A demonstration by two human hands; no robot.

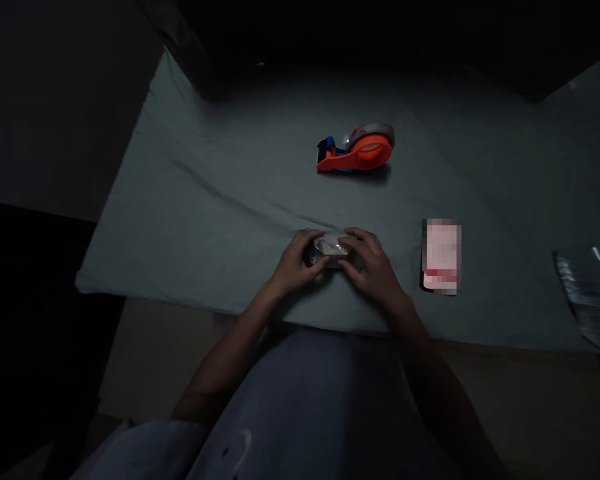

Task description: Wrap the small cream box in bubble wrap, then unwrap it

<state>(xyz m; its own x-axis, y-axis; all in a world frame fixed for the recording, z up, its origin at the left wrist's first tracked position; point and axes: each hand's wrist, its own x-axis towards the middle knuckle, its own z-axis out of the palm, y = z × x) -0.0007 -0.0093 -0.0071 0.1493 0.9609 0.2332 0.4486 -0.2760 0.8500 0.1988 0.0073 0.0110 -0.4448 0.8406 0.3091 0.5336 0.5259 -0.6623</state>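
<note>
Hands [296, 261] [373, 263], two, half-curled, hold one shiny packet [333, 249]; one tape dispenser [354, 157] lies beyond

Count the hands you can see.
2: the left hand on the left side of a small shiny item, and the right hand on its right. It's too dark farther back to rule out others.

- dim light overall, the far side sunk in near-black shadow
- a worktop [145, 247] under a creased grey-green cloth [260, 167], brighter toward the middle
- dull, paler floor [165, 363] below its near edge
- far left, a dark grey surface [55, 113], wall or furniture unclear
</note>
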